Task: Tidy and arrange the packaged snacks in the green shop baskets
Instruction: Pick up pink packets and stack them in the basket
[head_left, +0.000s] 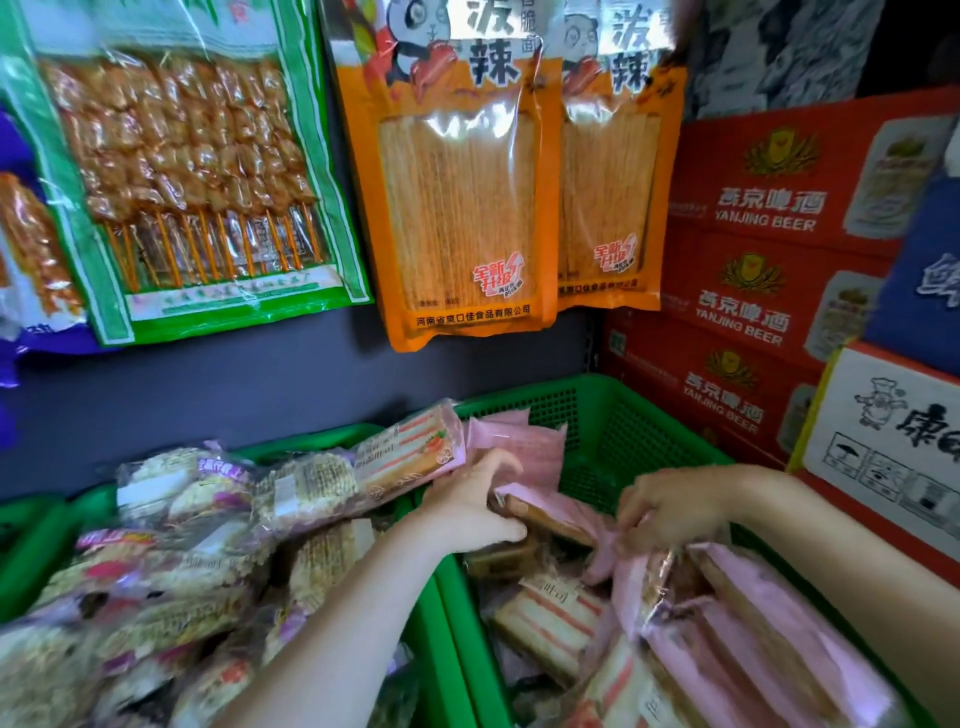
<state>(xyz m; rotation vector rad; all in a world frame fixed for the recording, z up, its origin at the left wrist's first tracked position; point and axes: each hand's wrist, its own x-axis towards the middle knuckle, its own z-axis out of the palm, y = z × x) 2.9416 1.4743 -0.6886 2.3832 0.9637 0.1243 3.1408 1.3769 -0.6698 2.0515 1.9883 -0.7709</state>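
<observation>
Now both hands work in the right green basket: the left hand grips a pink-wrapped sandwich-bread pack, the right hand pinches its wrapper. Best to lift it clear, then stand it flat against the upright packs behind.

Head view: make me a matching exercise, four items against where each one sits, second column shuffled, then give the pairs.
Items
1. orange spicy-strip packs
2. Yanjing Beer cartons
3. pink-wrapped sandwich cakes
4. round noodle-cake packets

Places
A. piled in the left green basket
B. stacked at the right, beside the baskets
C. hanging on the grey wall above the baskets
D. in the right green basket, where the left hand and right hand work

Pairs: 1-C, 2-B, 3-D, 4-A
</observation>
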